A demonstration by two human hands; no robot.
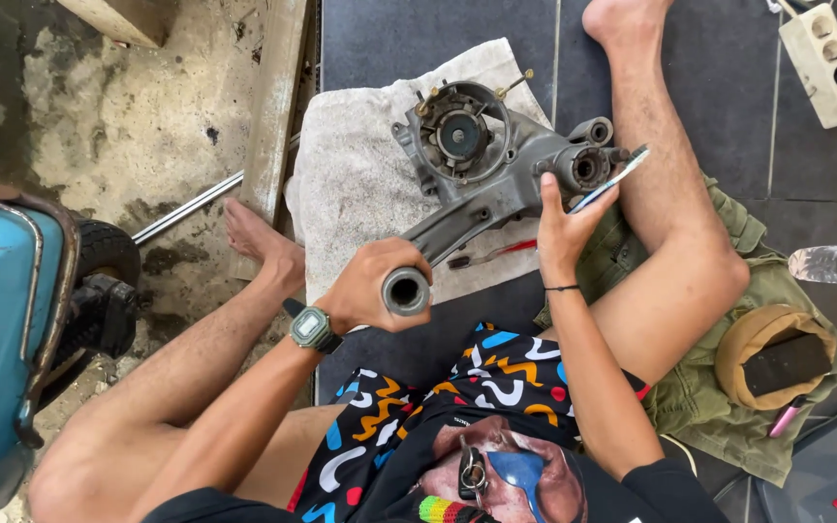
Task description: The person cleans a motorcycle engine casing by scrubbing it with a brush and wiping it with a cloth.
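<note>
Fingers of the left hand (370, 286) wrap tight around the tube end of a grey engine casing (496, 165) lying on a pale towel (351, 184), while the right hand (559, 228) pinches a flat blue-handled tool (612, 179) against the casing's small housing. Bare and stripped, the casing looks about mid-clean; both forearms reach forward, wrists bent down.

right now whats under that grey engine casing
A pale towel lies spread under the grey engine casing, on dark floor tiles. A red-handled toothbrush pokes out beside its lower edge. The towel directly beneath the casing is covered, so anything there is hidden.
</note>
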